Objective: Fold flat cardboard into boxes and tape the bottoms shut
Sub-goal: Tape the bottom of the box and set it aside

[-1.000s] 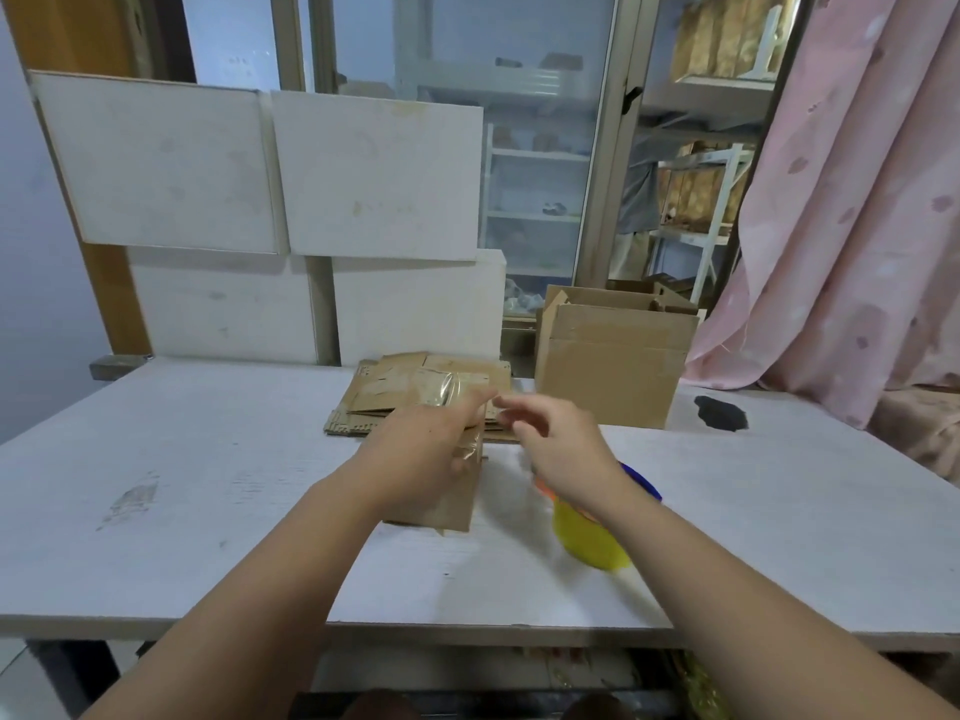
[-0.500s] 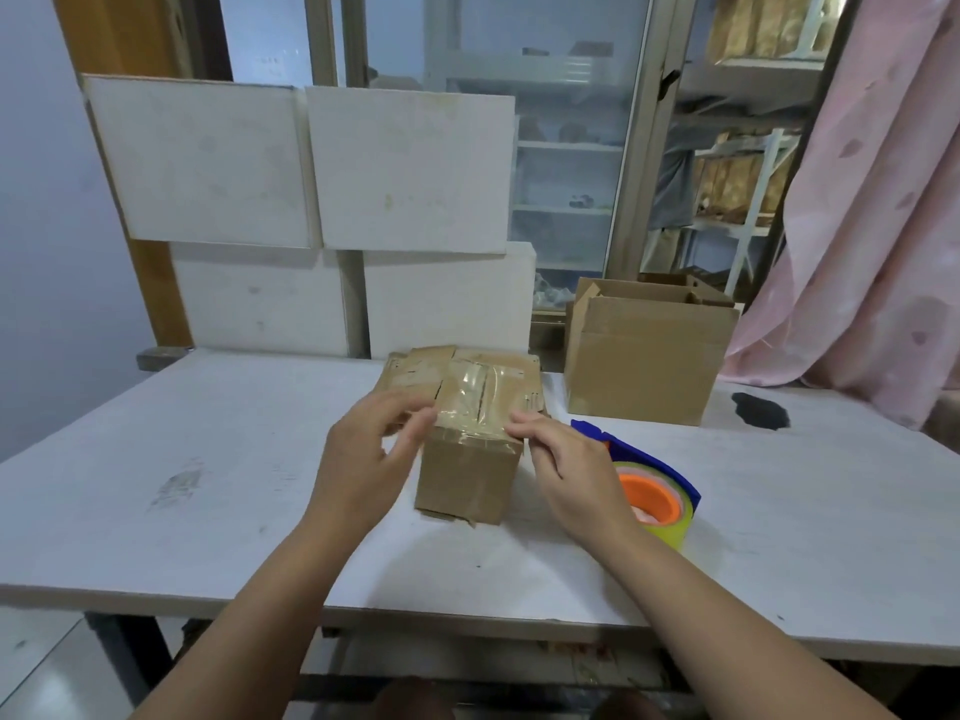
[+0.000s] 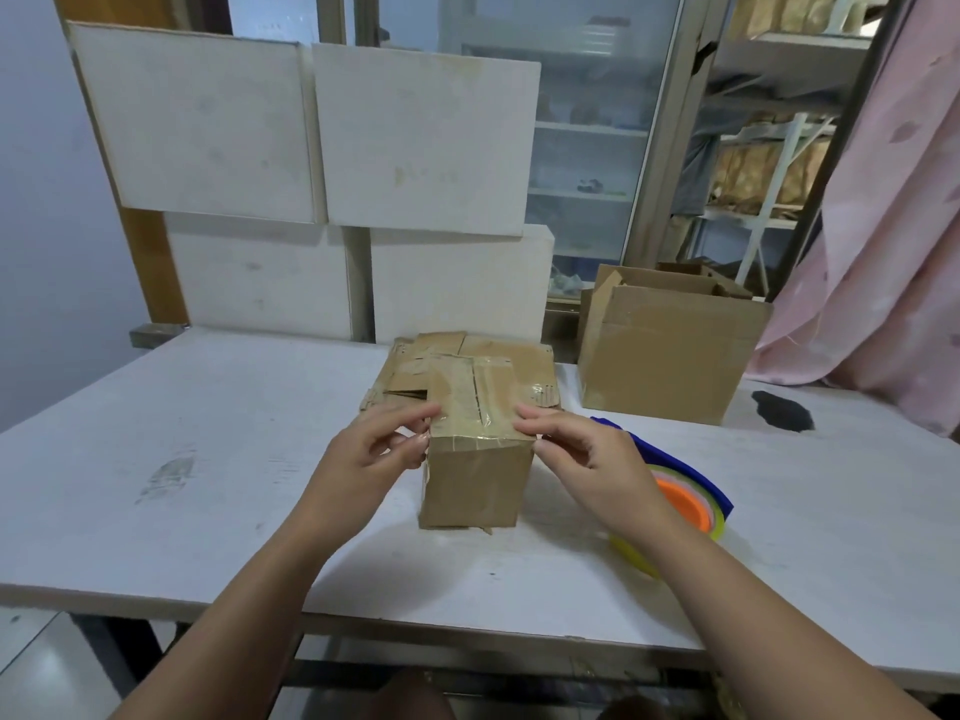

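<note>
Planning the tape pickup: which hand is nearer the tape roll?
Right. The right hand is at the box's right edge, the tape roll beside its wrist; the left hand is at the box's left edge.

A small packing room or storeroom: a worn white table (image 3: pixel 208 439) bears a taped box (image 3: pixel 475 475), an open box (image 3: pixel 665 366), flat cardboard (image 3: pixel 408 379) and tape (image 3: pixel 688 506); metal shelves (image 3: pixel 748 221) behind glass hold stacked brown bundles.
</note>
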Available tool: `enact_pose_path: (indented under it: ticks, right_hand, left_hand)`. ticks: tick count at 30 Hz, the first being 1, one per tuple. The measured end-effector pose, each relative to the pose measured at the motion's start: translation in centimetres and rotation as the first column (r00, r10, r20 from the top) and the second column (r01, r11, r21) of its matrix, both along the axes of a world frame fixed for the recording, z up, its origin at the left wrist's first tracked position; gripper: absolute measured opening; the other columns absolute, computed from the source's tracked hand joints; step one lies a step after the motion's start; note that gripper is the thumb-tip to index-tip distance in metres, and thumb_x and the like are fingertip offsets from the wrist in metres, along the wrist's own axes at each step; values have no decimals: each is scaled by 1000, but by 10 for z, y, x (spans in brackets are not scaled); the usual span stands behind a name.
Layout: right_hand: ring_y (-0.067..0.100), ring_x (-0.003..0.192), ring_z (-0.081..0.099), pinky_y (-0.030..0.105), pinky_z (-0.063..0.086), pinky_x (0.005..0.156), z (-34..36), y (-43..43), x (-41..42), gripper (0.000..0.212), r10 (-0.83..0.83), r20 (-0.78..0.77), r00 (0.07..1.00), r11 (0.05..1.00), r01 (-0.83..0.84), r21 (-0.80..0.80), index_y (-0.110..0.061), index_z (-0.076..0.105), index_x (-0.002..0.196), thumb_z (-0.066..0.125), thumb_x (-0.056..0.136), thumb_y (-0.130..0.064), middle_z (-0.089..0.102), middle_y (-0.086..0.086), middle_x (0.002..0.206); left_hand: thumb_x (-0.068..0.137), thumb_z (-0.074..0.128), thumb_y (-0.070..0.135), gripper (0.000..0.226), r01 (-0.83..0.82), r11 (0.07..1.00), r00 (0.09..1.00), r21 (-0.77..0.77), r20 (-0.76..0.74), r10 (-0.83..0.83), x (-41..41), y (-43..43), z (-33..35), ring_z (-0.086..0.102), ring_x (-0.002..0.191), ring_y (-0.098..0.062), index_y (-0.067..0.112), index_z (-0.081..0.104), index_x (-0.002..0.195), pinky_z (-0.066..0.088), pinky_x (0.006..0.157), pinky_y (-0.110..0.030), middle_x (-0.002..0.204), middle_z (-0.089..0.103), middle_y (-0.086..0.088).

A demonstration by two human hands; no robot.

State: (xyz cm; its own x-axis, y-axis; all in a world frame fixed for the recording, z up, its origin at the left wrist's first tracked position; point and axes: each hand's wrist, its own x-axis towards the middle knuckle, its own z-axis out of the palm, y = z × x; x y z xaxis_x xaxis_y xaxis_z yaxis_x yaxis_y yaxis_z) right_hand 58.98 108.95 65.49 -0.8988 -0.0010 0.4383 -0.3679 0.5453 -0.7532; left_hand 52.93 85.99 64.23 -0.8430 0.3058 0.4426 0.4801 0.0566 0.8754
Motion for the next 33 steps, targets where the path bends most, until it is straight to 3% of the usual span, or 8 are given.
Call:
enact_pose_path:
  ticks: [4, 7, 10, 12, 15, 19, 25, 33]
  right_hand:
    - [-14, 114, 52, 8, 42, 91, -3, -1, -1, 34, 25, 2, 1000, 996, -24, -83, -32, 70, 102, 59, 91, -2, 59, -26, 118]
    - [-14, 116, 51, 7, 41, 91, -4, 0, -1, 35, 41, 8, 999, 995, -41, -89, -32, 69, 102, 60, 90, -1, 59, -23, 121]
    - [-14, 116, 50, 7, 41, 92, -4, -1, -1, 38, 51, 4, 999, 995, -50, -81, -35, 68, 101, 59, 90, 1, 59, -22, 122]
    - [-14, 117, 50, 10, 41, 95, -6, -2, -3, 38, 51, -10, 999, 997, -52, -53, -35, 67, 101, 59, 91, 0, 57, -25, 122]
    - [-10, 123, 47, 18, 39, 102, -11, -5, -5, 32, 42, -41, 998, 999, -42, -9, -38, 64, 103, 57, 93, -8, 55, -31, 124]
    - [-10, 131, 38, 16, 33, 106, -23, -14, -7, 23, 62, -40, 997, 997, -63, -47, -34, 56, 107, 43, 92, -22, 46, -34, 134]
    - [-4, 130, 41, 18, 34, 105, -35, -25, -15, 14, 16, -156, 988, 999, -24, -46, -35, 47, 107, 44, 93, -33, 45, -28, 133]
    - [-1, 129, 44, 23, 38, 105, -39, -26, -19, 19, 6, -187, 982, 995, -25, -99, -36, 48, 107, 46, 88, -39, 50, -28, 130]
  left_hand:
    - [92, 59, 26, 34, -67, 983, 983, -172, -181, 35, -2, -5, -7, 58, 87, -10, 55, 59, 112, 44, 84, -13, 112, 51, 24]
    - [88, 43, 47, 35, -156, 929, 938, -335, -344, 33, -3, -7, -11, 53, 106, -1, 54, 49, 121, 41, 87, -13, 131, 38, 33]
    - [90, 38, 42, 38, -283, 864, 848, -416, -529, 23, -9, -9, -14, 39, 125, 1, 40, 46, 127, 35, 96, -21, 145, 30, 30]
    - [89, 39, 36, 42, -323, 842, 805, -432, -594, 4, -11, -9, -13, 40, 124, -3, 34, 43, 130, 37, 93, -22, 142, 40, 22]
    - [85, 42, 30, 50, -319, 843, 795, -432, -607, -10, -14, -7, -9, 42, 125, -5, 25, 46, 134, 36, 99, -21, 127, 57, 13]
    - [81, 44, 24, 38, -336, 863, 763, -376, -646, 16, -15, 0, -10, 47, 121, -9, 12, 57, 114, 27, 100, -8, 125, 53, 14]
    - [80, 45, 25, 37, -310, 895, 793, -320, -607, 57, -14, 8, -16, 47, 113, -10, 17, 50, 116, 27, 99, -7, 119, 58, 0]
    - [86, 45, 38, 34, -205, 923, 873, -325, -487, 22, -19, 7, -20, 36, 127, 0, 36, 46, 120, 23, 104, -13, 129, 49, 17]
